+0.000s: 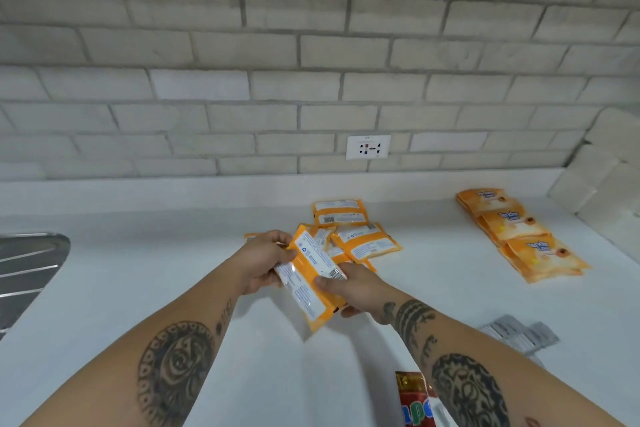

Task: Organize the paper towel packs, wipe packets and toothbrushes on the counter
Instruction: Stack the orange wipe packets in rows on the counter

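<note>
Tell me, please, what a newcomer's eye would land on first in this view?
Both hands, left hand and right hand, grip orange wipe packets at centre. Behind lies a loose heap; on the right a neat overlapping row runs towards white paper towel packs.

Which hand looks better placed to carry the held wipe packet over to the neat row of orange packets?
Right, probably. Both hands grip the wipe packet, but the right hand is on the side nearer the neat row, which lies to the right. The left hand would have to cross the body.
</note>
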{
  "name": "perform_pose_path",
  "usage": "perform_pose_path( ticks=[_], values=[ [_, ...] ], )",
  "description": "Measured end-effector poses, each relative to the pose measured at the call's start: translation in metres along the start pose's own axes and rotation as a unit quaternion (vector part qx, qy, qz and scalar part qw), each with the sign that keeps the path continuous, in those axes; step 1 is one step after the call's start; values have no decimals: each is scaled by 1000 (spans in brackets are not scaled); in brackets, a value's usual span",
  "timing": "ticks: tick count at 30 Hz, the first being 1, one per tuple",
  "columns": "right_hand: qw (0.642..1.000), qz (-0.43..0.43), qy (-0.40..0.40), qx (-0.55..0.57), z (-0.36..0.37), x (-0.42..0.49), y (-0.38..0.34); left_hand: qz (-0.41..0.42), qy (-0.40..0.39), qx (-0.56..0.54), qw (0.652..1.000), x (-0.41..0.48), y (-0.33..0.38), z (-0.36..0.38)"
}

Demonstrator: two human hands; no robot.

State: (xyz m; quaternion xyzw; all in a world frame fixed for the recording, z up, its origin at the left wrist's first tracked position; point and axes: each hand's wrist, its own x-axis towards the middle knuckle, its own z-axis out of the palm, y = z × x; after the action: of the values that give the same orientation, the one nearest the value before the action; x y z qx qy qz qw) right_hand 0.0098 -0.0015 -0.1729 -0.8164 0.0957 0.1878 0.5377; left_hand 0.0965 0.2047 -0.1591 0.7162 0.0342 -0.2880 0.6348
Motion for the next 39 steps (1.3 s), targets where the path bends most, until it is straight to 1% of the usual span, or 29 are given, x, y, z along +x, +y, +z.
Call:
perform_pose_path(
  ticks=[2, 6, 9, 11, 13, 14, 15, 16, 18, 19, 20, 22, 24, 25, 27, 28, 31, 33, 35, 37, 39],
  values=[
    [999, -12, 23, 22, -16, -4, -3, 19, 11, -28, 999, 2, 13, 8],
    [997, -32, 72, 19, -52, -14, -14, 54, 41, -14, 998, 8, 29, 38],
    [991, -54, 124, 24, -76, -25, -19, 83, 57, -39, 994, 15, 42, 66],
    [984, -61, 164, 42, -97, -34, -16, 125, 57, -55, 989, 21, 54, 94],
    [976, -54, 196, 77, -113, -39, -16, 193, 73, -5, 979, 24, 63, 113],
    [970, -47, 216, 105, -124, -42, -14, 226, 75, 48, 970, 28, 67, 126],
    [962, -41, 234, 137, -135, -45, -11, 261, 59, 102, 958, 31, 71, 139],
    [952, -35, 251, 170, -147, -48, -7, 296, 26, 155, 942, 36, 72, 151],
    [935, -28, 274, 225, -171, -54, 1, 364, -43, 275, 889, 54, 71, 173],
    [927, -25, 280, 249, -184, -57, 6, 388, -70, 334, 856, 63, 70, 186],
    [922, -21, 277, 271, -196, -61, 10, 400, -85, 373, 833, 66, 70, 196],
    [917, -8, 251, 311, -220, -70, 20, 416, -85, 401, 812, 65, 74, 219],
    [911, 23, 207, 357, -241, -79, 29, 453, -55, 392, 799, 64, 80, 238],
    [905, 43, 189, 379, -253, -84, 35, 463, -50, 374, 802, 66, 84, 251],
    [893, 71, 171, 411, -276, -89, 48, 446, -59, 329, 830, 72, 93, 273],
    [892, 75, 166, 413, -289, -89, 55, 427, -70, 308, 847, 75, 98, 285],
    [918, 71, 171, 349, -328, -81, 74, 364, -86, 262, 890, 86, 113, 316],
    [925, 48, 205, 315, -352, -72, 84, 324, -81, 243, 911, 99, 122, 335],
    [922, 7, 237, 307, -374, -64, 95, 282, -79, 214, 932, 112, 127, 357],
    [924, -29, 232, 302, -389, -59, 103, 244, -71, 177, 951, 123, 128, 377],
    [941, -39, 205, 267, -399, -55, 114, 215, -51, 135, 966, 135, 125, 400]
  ],
)
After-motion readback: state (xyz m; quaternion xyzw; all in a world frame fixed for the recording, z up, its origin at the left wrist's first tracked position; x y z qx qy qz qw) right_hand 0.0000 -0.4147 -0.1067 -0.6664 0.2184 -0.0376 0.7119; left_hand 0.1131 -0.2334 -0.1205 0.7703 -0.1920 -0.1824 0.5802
